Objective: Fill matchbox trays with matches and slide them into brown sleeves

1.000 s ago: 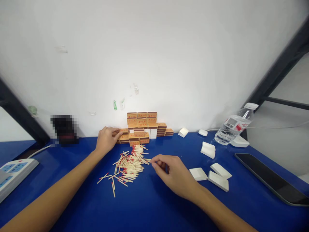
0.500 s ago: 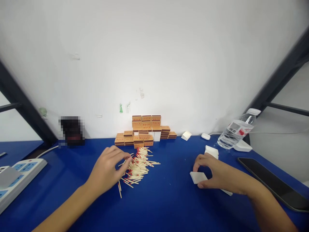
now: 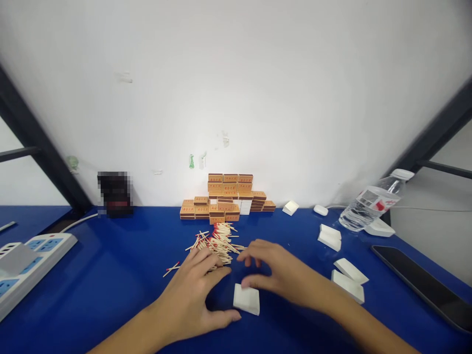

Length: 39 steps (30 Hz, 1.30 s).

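Observation:
A small white matchbox tray (image 3: 247,300) lies on the blue table between my hands. My left hand (image 3: 197,294) is just left of it, thumb and fingers spread with nothing between them. From the right, my right hand (image 3: 275,268) hovers with fingers apart, its thumb tip at the tray's far edge; whether it touches cannot be told. Beyond my hands lies a loose heap of red-tipped matches (image 3: 221,241), partly covered by my left fingers. A few stray matches (image 3: 171,269) lie to its left. Behind the heap, orange matchboxes (image 3: 229,187) stand stacked against the wall.
Several more white trays (image 3: 347,285) lie at the right, near a black phone (image 3: 420,287). A water bottle (image 3: 368,206) leans there beside a white earbud case (image 3: 320,210). A power strip (image 3: 39,263) occupies the left side, and a blurred dark object (image 3: 115,194) stands behind it.
My right hand has carried a white tray from the right side to the middle and let it go. My left hand has moved nearer, off the matches' left side, and its fingers have spread.

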{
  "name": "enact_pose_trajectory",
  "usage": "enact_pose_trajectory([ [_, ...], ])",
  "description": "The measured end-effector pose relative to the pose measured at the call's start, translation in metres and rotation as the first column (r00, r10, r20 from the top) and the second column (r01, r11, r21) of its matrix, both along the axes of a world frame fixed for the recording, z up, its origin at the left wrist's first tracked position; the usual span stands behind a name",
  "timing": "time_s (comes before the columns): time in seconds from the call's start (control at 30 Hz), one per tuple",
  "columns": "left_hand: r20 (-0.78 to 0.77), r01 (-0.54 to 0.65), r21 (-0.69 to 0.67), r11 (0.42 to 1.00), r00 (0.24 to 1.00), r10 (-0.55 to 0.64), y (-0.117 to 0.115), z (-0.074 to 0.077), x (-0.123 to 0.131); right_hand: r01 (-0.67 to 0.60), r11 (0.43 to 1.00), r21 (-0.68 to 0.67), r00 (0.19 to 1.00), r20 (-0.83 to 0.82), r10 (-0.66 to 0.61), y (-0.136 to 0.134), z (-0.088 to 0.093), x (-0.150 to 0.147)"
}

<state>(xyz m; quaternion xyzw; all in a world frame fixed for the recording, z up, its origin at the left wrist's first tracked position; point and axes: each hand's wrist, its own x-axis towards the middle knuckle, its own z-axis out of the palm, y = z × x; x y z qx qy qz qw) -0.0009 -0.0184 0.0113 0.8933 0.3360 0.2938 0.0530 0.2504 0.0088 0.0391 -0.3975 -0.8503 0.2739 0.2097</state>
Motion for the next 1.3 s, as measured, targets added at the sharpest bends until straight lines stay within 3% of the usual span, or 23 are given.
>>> enact_pose_trajectory([
  [0.13, 0.003, 0.005, -0.045, 0.999, 1.0, -0.005, 0.0, -0.005, 0.007, 0.164, 0.984, 0.069, 0.986, 0.025, -0.166, 0.038, 0.001, 0.012],
  [0.23, -0.004, 0.04, -0.088, 0.995, 0.999, -0.041, -0.001, -0.008, 0.012, 0.132, 0.989, 0.062, 0.988, 0.072, -0.136, 0.055, -0.007, 0.011],
  [0.4, 0.001, 0.033, -0.072, 0.997, 0.999, -0.033, -0.001, -0.01, 0.006, 0.055, 0.997, 0.049, 0.994, 0.091, -0.059, 0.061, -0.022, -0.001],
  [0.87, -0.063, -0.065, 0.007, 0.998, 0.996, 0.065, 0.008, -0.009, -0.007, 0.12, 0.992, 0.024, 0.966, 0.228, -0.123, 0.039, -0.025, 0.019],
  [1.13, -0.038, -0.091, 0.073, 0.993, 0.995, 0.094, 0.011, -0.009, -0.004, 0.069, 0.997, -0.016, 0.989, 0.13, -0.066, 0.014, -0.006, 0.009],
  [1.3, -0.056, -0.081, 0.063, 0.995, 0.995, 0.085, 0.012, -0.011, -0.004, 0.001, 0.99, 0.141, 0.968, 0.246, -0.036, -0.003, -0.011, -0.01],
])
